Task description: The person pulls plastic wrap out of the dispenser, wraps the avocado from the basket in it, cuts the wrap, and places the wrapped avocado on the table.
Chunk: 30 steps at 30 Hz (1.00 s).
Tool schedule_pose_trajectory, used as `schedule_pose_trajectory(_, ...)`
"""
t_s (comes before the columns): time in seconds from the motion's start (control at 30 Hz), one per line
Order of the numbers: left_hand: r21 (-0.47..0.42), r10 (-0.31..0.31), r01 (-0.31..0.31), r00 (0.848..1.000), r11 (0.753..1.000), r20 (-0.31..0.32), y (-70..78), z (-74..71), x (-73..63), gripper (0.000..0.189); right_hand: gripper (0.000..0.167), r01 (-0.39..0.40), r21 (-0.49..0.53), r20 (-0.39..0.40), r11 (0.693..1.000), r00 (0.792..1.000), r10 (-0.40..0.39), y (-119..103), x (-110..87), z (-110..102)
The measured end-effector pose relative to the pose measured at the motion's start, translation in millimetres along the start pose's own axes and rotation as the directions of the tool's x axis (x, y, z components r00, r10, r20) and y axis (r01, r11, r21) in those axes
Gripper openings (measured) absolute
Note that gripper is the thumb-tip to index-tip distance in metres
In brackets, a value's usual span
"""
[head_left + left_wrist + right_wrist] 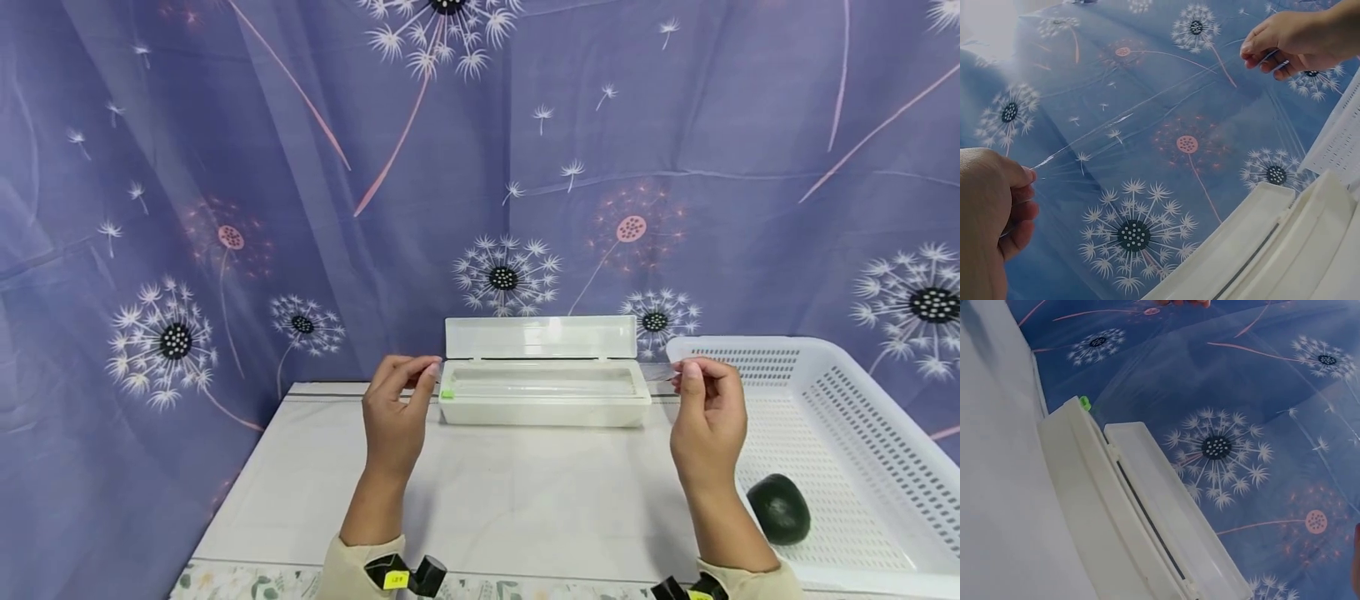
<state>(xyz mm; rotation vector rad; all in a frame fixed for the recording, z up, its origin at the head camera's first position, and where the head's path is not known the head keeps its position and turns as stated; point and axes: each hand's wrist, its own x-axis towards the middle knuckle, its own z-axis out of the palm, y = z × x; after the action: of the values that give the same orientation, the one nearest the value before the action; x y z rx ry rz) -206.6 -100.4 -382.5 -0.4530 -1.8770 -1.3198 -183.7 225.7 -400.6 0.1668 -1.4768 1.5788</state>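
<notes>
A sheet of clear cling film (pixel 1124 117) is stretched between the two hands, its upper edge a shiny line in the left wrist view. My left hand (pixel 397 408) pinches one corner between thumb and fingers, to the left of the white cling film dispenser (pixel 543 412). At the other corner, by the dispenser's right end, my right hand (pixel 708 417) pinches the film. The dispenser's lid (pixel 540 337) stands raised at the back, and a clear roll (pixel 543 383) shows inside. A small green piece (pixel 1085 403) sits at its left end.
On the right stands a white perforated basket (pixel 873 417) with a dark green, rounded fruit or vegetable (pixel 780 508) in it. The white tabletop (pixel 525 492) ends at a floral-patterned front edge (pixel 495 587). A blue dandelion-print curtain (pixel 360 275) hangs close behind.
</notes>
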Motion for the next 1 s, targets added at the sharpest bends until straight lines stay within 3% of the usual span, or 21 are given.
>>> schedule_pose_trajectory(0.17, 0.016, 0.039, -0.039, 0.999, 0.999, 0.030, 2.8, -4.7, -4.6, 0.012, 0.011, 0.024, -0.026, 0.020, 0.999, 1.000, -0.024, -4, -1.4, -8)
schedule_pose_trajectory(0.4, 0.036, 0.087, -0.090, 0.994, 0.995, 0.063, 9.0, -14.1, -9.7, 0.013, 0.012, 0.062, -0.154, 0.064, 0.986, 0.997, -0.052, -9, -7.9, -18)
schedule_pose_trajectory(0.6, 0.110, 0.119, -0.128, 0.989, 0.986, 0.085, 13.4, -23.1, -17.7, 0.015, 0.014, 0.114, -0.148, 0.122, 0.982, 0.988, -0.096, -9, -15.4, -26)
schedule_pose_trajectory(1.0, 0.081, 0.151, -0.172, 0.964, 0.982, 0.219, 17.0, -37.6, -33.0, 0.020, 0.010, 0.161, -0.154, 0.192, 0.975, 0.973, -0.130, -14, -29.9, -42)
